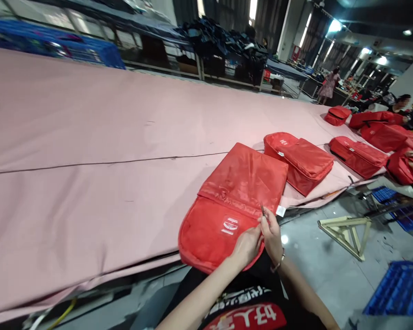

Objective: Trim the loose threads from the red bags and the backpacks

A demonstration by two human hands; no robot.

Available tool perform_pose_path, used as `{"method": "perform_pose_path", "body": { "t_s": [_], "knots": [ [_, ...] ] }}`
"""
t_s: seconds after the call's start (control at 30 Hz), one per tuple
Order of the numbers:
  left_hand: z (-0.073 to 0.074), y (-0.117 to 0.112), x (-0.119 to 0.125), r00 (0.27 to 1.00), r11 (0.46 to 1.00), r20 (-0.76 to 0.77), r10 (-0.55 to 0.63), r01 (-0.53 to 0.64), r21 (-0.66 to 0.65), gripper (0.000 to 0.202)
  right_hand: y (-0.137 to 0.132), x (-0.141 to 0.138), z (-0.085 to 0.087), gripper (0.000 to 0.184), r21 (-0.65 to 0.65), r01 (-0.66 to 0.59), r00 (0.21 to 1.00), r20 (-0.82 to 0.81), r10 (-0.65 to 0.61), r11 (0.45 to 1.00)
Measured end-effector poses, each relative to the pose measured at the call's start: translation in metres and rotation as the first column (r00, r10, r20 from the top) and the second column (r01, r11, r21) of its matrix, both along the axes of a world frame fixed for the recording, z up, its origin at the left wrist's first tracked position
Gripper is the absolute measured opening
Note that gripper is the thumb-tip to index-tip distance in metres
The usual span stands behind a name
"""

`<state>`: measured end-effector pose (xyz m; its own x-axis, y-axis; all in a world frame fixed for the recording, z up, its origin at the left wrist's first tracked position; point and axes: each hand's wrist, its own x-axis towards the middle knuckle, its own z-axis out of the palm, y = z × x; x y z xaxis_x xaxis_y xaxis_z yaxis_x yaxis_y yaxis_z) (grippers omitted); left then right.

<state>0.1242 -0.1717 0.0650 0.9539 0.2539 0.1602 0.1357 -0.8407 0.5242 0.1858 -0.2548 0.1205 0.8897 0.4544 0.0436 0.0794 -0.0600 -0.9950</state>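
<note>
A red bag (242, 176) lies flat at the front edge of the table, its rounded end with a white printed logo towards me. My left hand (248, 247) is closed on the bag's right edge, the fingertips pinching the fabric. Close beside it, my right hand (271, 231) is closed around a small pair of thread snips (262, 210), whose dark tips point up and away over the bag. The handles are hidden in the fingers. A white label (281, 211) sticks out from the bag's side just beyond my right hand.
The long table has a pink cover (89, 123). To the right stand a filled-out red bag (304, 160), another red bag (359, 156) and several more. A triangular metal frame (347, 233) and a blue crate (397, 288) are on the floor. People are farther back.
</note>
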Motion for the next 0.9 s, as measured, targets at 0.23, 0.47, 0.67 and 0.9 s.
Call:
{"method": "perform_pose_path", "body": {
  "t_s": [0.23,0.47,0.67,0.9],
  "knots": [
    [-0.015,0.068,-0.046,0.981,0.984,0.125,0.147,-0.133,-0.114,0.036,-0.012,-0.003,-0.029,0.021,-0.179,0.034,0.995,0.094,-0.018,0.983],
    [-0.015,0.084,-0.039,0.957,0.941,0.058,0.286,-0.269,-0.205,0.04,-0.017,-0.013,-0.041,0.017,-0.432,0.006,0.961,0.251,0.114,0.902],
    [-0.002,0.074,-0.023,0.965,0.955,0.032,0.26,-0.252,-0.159,0.043,-0.016,-0.015,-0.035,0.015,-0.647,0.084,0.93,0.325,0.174,0.758],
    [0.004,0.062,-0.001,0.964,0.964,-0.008,0.267,-0.267,0.01,0.037,-0.005,-0.016,-0.039,0.019,-0.743,0.138,0.91,0.356,0.212,0.654]
  ]
}}
